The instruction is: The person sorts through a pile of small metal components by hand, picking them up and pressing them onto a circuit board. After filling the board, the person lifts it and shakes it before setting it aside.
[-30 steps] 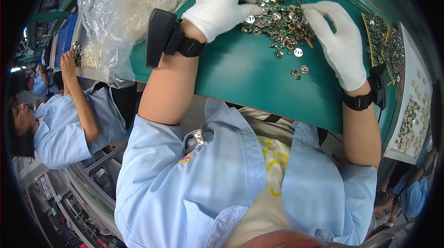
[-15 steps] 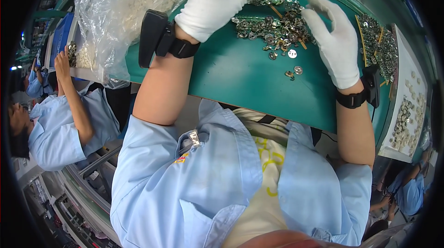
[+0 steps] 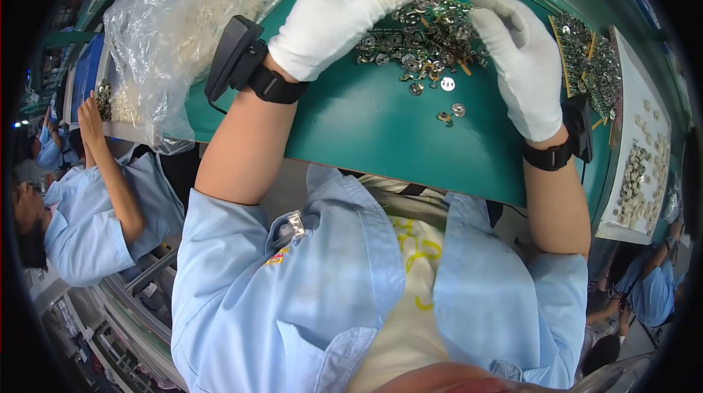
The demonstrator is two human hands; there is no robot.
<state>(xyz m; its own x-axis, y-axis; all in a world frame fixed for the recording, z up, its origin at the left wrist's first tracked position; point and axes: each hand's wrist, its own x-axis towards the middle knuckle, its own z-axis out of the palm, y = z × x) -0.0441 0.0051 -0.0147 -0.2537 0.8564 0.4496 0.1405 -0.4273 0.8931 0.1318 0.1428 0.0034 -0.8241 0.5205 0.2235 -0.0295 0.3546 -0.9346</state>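
My left hand—curled, its hold unclear—has shifted toward my half-open right hand, putting the metal pieces within reach of both.

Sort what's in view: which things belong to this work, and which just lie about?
Work in hand:
- white-gloved left hand
- white-gloved right hand
- heap of small round silvery metal pieces between them
- green tabletop

Seemingly just lying about:
- large crinkled clear plastic bag
- flat white tray with pale round pieces
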